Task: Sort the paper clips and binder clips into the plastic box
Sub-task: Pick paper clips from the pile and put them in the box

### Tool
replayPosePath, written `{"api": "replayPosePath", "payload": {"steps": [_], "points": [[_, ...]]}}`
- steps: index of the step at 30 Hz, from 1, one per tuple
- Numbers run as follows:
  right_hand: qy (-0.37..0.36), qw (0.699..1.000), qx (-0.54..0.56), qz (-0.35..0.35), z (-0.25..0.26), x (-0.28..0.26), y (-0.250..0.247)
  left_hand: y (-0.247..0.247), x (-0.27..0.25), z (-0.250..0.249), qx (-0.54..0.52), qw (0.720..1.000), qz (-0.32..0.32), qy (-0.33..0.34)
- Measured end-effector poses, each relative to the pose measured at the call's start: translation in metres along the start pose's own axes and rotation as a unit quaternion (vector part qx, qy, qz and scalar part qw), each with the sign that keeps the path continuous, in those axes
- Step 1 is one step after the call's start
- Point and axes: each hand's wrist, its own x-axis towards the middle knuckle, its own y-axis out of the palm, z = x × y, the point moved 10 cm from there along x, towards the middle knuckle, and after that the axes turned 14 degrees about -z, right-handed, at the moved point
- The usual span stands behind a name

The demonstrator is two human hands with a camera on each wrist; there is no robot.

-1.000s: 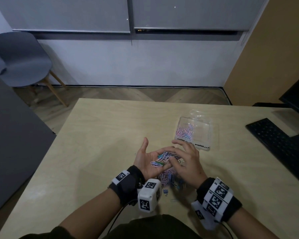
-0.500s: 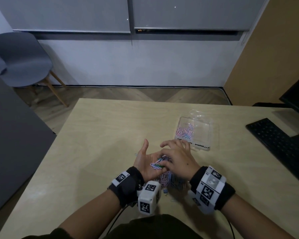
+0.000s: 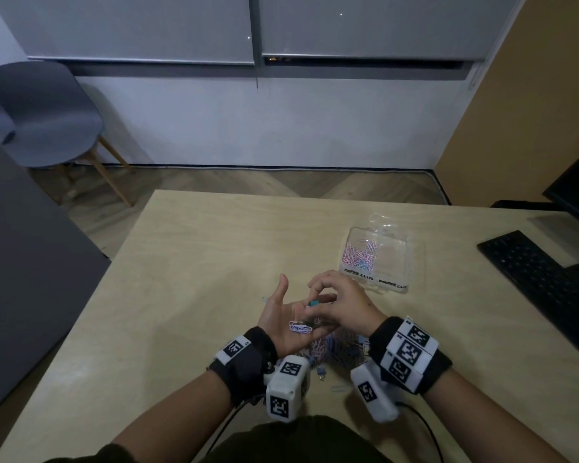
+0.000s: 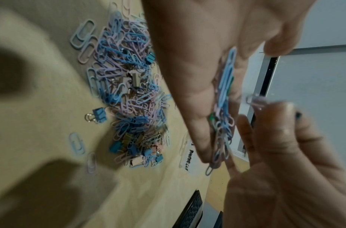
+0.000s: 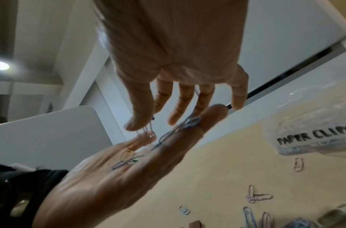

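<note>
My left hand (image 3: 283, 314) lies palm up above the table, fingers straight, with several pastel paper clips (image 3: 300, 327) on it; they show edge-on in the left wrist view as palm clips (image 4: 224, 108). My right hand (image 3: 315, 300) hovers over the left fingers and pinches a few paper clips (image 5: 146, 131) between thumb and fingertips, with a teal bit beside them. A mixed pile of paper clips and binder clips (image 4: 129, 92) lies on the table under both hands. The clear plastic box (image 3: 398, 262), labelled PAPER CLIPS, sits far right with pink and blue clips inside.
A blue binder clip (image 4: 98, 117) and loose paper clips (image 5: 256, 197) lie around the pile. A black keyboard (image 3: 542, 279) sits at the table's right edge, with a grey chair (image 3: 41, 118) beyond the far left corner.
My right hand slid left over the left palm, then rose from it with a few clips pinched. The left hand stayed palm up in place.
</note>
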Motion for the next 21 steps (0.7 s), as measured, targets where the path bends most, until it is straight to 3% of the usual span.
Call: {"api": "replayPosePath", "payload": {"steps": [3,8,11,15,21], "points": [[-0.001,0.996,0.052,-0.075,-0.001,0.004,-0.024,-0.003,-0.002,-0.005,0.015,1.000,-0.019,0.008],[0.089,0.971,0.144,-0.168,-0.044,0.002,-0.049,-0.015,-0.006,-0.019,-0.022,0.999,-0.027,0.009],[0.141,0.979,0.053,-0.138,-0.079,-0.004,-0.039,-0.028,-0.006,-0.027,-0.031,0.997,-0.064,0.016],[0.149,0.983,-0.069,-0.082,-0.106,-0.014,-0.022,-0.044,-0.001,-0.033,-0.023,0.991,-0.132,0.018],[0.168,0.973,-0.032,-0.154,-0.119,-0.011,-0.038,-0.037,0.019,-0.031,-0.014,0.983,-0.184,-0.002]]}}
